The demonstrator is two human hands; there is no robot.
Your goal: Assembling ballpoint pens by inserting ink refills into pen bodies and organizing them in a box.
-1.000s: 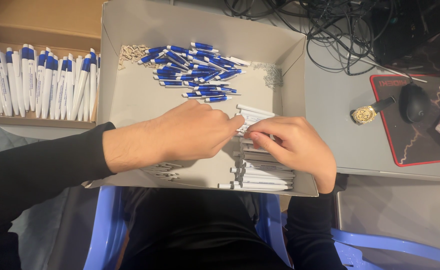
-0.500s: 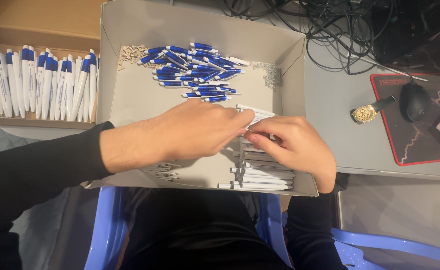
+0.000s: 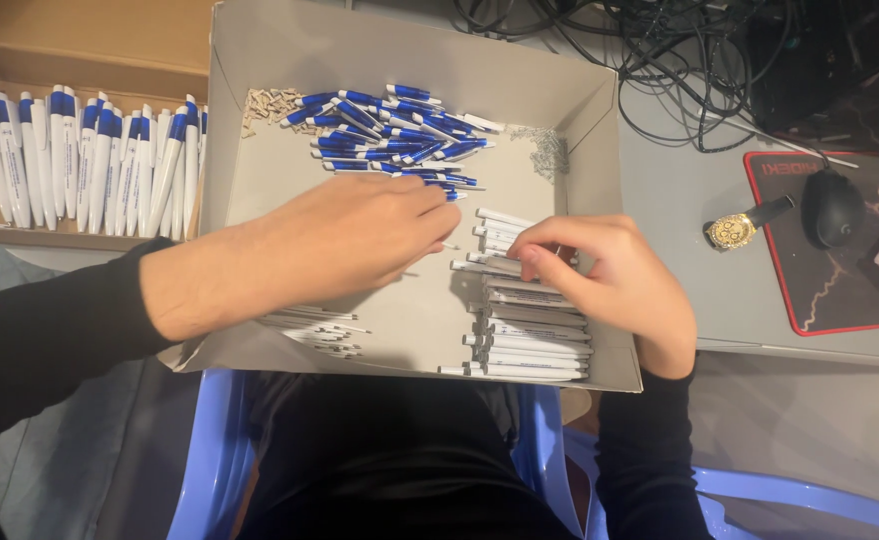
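- Head view: our left hand [image 3: 345, 245] is pinched on a thin refill [image 3: 447, 245] inside the grey cardboard tray [image 3: 400, 60].
- Our right hand [image 3: 605, 280] is clamped on a white pen barrel [image 3: 485, 266] atop the stacked barrels [image 3: 530, 345].
- Blue pen parts [image 3: 395, 135] are heaped behind.

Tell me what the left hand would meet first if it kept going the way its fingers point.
The left hand points rightward across the cardboard tray. It would probably meet the white pen barrels first, about where the right hand fingers them; depth is unclear.
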